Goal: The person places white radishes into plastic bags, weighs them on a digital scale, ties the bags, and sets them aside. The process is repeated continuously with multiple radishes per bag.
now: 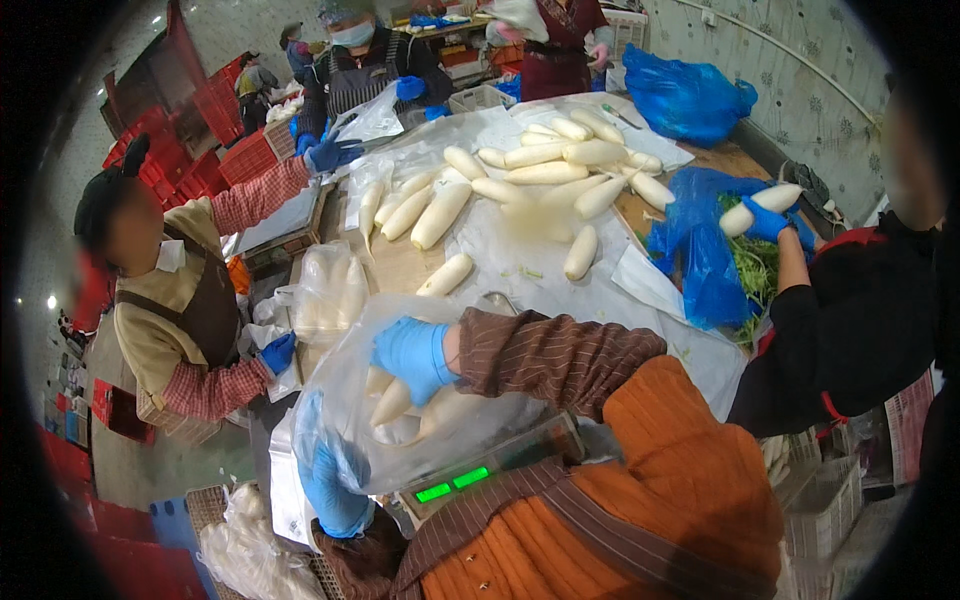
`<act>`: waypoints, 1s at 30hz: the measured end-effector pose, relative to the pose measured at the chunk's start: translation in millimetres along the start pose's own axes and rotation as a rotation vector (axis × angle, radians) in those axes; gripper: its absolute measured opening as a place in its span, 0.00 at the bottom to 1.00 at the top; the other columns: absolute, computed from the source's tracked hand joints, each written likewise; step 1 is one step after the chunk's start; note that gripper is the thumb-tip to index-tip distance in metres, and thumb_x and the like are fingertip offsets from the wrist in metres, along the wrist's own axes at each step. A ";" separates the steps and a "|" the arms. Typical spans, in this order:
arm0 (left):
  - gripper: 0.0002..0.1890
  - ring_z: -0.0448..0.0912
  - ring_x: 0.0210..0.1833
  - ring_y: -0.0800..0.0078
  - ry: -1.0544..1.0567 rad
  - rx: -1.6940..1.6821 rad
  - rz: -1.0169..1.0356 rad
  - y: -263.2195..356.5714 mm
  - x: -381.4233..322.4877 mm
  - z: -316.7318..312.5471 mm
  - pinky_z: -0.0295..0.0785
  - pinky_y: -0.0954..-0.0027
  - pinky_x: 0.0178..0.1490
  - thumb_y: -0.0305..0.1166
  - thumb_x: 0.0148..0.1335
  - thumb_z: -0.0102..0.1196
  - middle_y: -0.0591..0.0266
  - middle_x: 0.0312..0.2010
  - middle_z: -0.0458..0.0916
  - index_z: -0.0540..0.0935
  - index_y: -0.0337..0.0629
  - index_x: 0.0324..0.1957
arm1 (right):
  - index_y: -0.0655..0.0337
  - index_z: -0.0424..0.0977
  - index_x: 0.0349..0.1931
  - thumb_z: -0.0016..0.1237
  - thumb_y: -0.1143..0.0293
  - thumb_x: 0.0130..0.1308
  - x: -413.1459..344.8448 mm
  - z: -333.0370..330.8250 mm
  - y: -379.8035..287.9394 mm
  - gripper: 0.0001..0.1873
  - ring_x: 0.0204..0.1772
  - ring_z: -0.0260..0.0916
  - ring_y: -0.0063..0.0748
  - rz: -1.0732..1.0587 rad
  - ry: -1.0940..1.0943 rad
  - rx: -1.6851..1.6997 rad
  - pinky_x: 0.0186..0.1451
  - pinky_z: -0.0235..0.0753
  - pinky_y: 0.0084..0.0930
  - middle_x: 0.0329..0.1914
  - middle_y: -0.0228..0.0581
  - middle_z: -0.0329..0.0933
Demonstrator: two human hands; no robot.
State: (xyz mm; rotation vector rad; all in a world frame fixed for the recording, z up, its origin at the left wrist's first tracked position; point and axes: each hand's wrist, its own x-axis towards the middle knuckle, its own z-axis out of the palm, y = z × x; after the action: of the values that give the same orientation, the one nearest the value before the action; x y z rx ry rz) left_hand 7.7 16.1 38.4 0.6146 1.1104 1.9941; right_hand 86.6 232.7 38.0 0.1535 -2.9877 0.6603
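My left hand (330, 472), in a light blue glove, grips the edge of a clear plastic bag (480, 435). Inside the mouth of that bag, my right hand (412, 356), gloved alike, reaches down over several white radishes (392, 403); its fingertips are partly hidden, so its hold is unclear. The bag lies over a digital scale (510, 454) with a lit green display. Just beyond the bag a single radish (446, 275) lies on the table, and a larger pile of radishes (547, 172) spreads across plastic sheeting further back.
A co-worker at left has gloved hands near a filled bag (330, 289). Another at right holds a radish (761, 210) over a blue bag with greens (754, 277). More people stand behind the table. A bundle of plastic bags (251, 547) sits in a crate at lower left.
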 end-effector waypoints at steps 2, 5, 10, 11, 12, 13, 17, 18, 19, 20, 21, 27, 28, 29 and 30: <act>0.29 0.62 0.15 0.85 -0.058 0.085 0.053 2.1 0.0 1.1 0.56 0.82 0.17 0.29 0.64 0.49 0.72 0.17 0.66 0.57 0.36 0.66 | 0.60 0.75 0.47 0.57 0.57 0.49 -6.6 13.0 1.3 0.26 0.47 0.73 0.48 0.077 0.090 -0.018 0.54 0.70 0.36 0.44 0.49 0.76; 0.21 0.66 0.20 0.83 0.257 -0.059 -0.052 -2.9 1.6 0.7 0.63 0.80 0.25 0.33 0.66 0.45 0.72 0.20 0.69 0.66 0.35 0.58 | 0.59 0.75 0.47 0.52 0.62 0.57 -45.9 18.1 8.3 0.19 0.47 0.74 0.42 -0.078 0.101 0.450 0.55 0.70 0.33 0.46 0.45 0.77; 0.14 0.63 0.18 0.84 0.321 -0.034 0.000 -13.6 3.7 -12.6 0.56 0.81 0.21 0.34 0.66 0.45 0.73 0.19 0.67 0.71 0.37 0.49 | 0.61 0.77 0.41 0.50 0.71 0.62 -146.5 -0.2 75.6 0.09 0.45 0.71 0.22 0.276 0.676 0.800 0.51 0.71 0.21 0.40 0.34 0.78; 0.13 0.63 0.17 0.84 0.305 -0.007 0.004 -14.4 5.1 -17.1 0.54 0.82 0.20 0.35 0.66 0.45 0.73 0.18 0.66 0.72 0.37 0.47 | 0.61 0.77 0.39 0.50 0.73 0.60 -160.8 -0.4 95.7 0.08 0.44 0.73 0.29 0.486 0.798 0.638 0.50 0.72 0.26 0.40 0.37 0.78; 0.13 0.62 0.16 0.83 0.340 0.043 0.019 -15.4 3.8 -21.2 0.53 0.82 0.19 0.35 0.65 0.46 0.73 0.18 0.65 0.72 0.37 0.47 | 0.62 0.76 0.40 0.50 0.74 0.58 -179.2 1.8 112.7 0.10 0.45 0.73 0.35 0.711 0.754 0.266 0.51 0.72 0.30 0.41 0.40 0.77; 0.13 0.61 0.16 0.83 0.354 0.092 0.026 -17.0 3.8 -25.2 0.51 0.83 0.18 0.35 0.65 0.46 0.73 0.17 0.65 0.72 0.37 0.46 | 0.62 0.75 0.41 0.50 0.74 0.56 -195.9 6.2 128.9 0.11 0.46 0.73 0.41 0.900 0.665 -0.101 0.52 0.71 0.34 0.42 0.43 0.76; 0.15 0.62 0.19 0.82 0.268 0.124 0.045 -17.9 -1.5 -39.1 0.54 0.80 0.19 0.35 0.63 0.48 0.71 0.20 0.65 0.70 0.35 0.47 | 0.65 0.71 0.47 0.53 0.66 0.54 -240.0 37.2 184.8 0.21 0.50 0.70 0.51 1.046 0.872 -0.210 0.53 0.69 0.38 0.45 0.53 0.73; 0.29 0.62 0.17 0.81 0.199 0.024 -0.009 -16.5 -0.6 -42.0 0.55 0.79 0.20 0.36 0.60 0.52 0.71 0.18 0.66 0.64 0.31 0.60 | 0.65 0.70 0.49 0.55 0.65 0.52 -245.0 42.7 199.7 0.23 0.52 0.69 0.50 1.082 1.008 -0.162 0.55 0.69 0.38 0.48 0.54 0.72; 0.30 0.62 0.17 0.81 0.294 0.025 -0.041 -17.4 -1.9 -42.5 0.55 0.79 0.20 0.36 0.60 0.53 0.71 0.17 0.65 0.63 0.32 0.61 | 0.66 0.68 0.51 0.56 0.64 0.52 -246.2 45.0 217.2 0.26 0.54 0.68 0.50 1.071 1.118 -0.021 0.56 0.68 0.38 0.50 0.55 0.71; 0.31 0.61 0.16 0.82 0.340 0.022 -0.030 -16.7 -1.8 -43.6 0.55 0.79 0.19 0.37 0.59 0.53 0.71 0.17 0.65 0.62 0.33 0.61 | 0.67 0.66 0.53 0.57 0.62 0.52 -241.6 42.0 239.0 0.30 0.56 0.67 0.49 1.017 1.240 0.102 0.56 0.68 0.38 0.52 0.57 0.69; 0.32 0.61 0.16 0.82 0.312 0.033 0.003 -17.3 -2.7 -43.3 0.54 0.79 0.19 0.37 0.59 0.53 0.71 0.16 0.64 0.60 0.34 0.62 | 0.68 0.64 0.55 0.58 0.60 0.52 -237.1 37.8 258.1 0.33 0.57 0.66 0.49 1.039 1.366 0.274 0.57 0.67 0.38 0.54 0.59 0.68; 0.33 0.61 0.15 0.82 0.333 0.044 -0.094 -15.8 -6.8 -42.9 0.53 0.79 0.18 0.36 0.58 0.52 0.71 0.16 0.64 0.57 0.33 0.64 | 0.66 0.53 0.64 0.61 0.43 0.42 -165.0 42.6 289.8 0.54 0.61 0.63 0.53 1.191 0.903 -0.107 0.63 0.64 0.40 0.60 0.59 0.63; 0.33 0.61 0.15 0.82 0.385 0.045 -0.123 -14.7 -7.6 -43.0 0.54 0.80 0.18 0.35 0.58 0.50 0.71 0.17 0.64 0.57 0.32 0.63 | 0.65 0.53 0.65 0.62 0.41 0.40 -146.0 51.7 283.9 0.56 0.62 0.63 0.54 1.164 0.836 -0.342 0.63 0.64 0.40 0.60 0.59 0.63; 0.31 0.62 0.16 0.82 0.357 0.043 -0.101 -14.1 -9.3 -42.5 0.55 0.80 0.19 0.33 0.59 0.48 0.70 0.17 0.65 0.57 0.32 0.63 | 0.65 0.53 0.65 0.62 0.42 0.40 -127.5 61.2 277.8 0.55 0.61 0.63 0.55 1.199 0.748 -0.234 0.63 0.64 0.42 0.60 0.59 0.63; 0.29 0.62 0.17 0.81 0.209 0.067 -0.065 -12.4 -10.1 -42.3 0.56 0.80 0.19 0.32 0.60 0.47 0.70 0.18 0.66 0.58 0.32 0.63 | 0.65 0.54 0.65 0.62 0.42 0.39 -108.4 72.4 271.8 0.55 0.61 0.63 0.57 1.185 0.708 -0.170 0.62 0.65 0.43 0.60 0.58 0.64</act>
State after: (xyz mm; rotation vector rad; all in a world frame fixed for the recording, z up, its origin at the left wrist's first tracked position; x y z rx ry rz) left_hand -11.3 -8.8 5.8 0.4052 1.3091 2.0058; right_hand 159.1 456.1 -151.1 -1.5557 -2.1410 0.3475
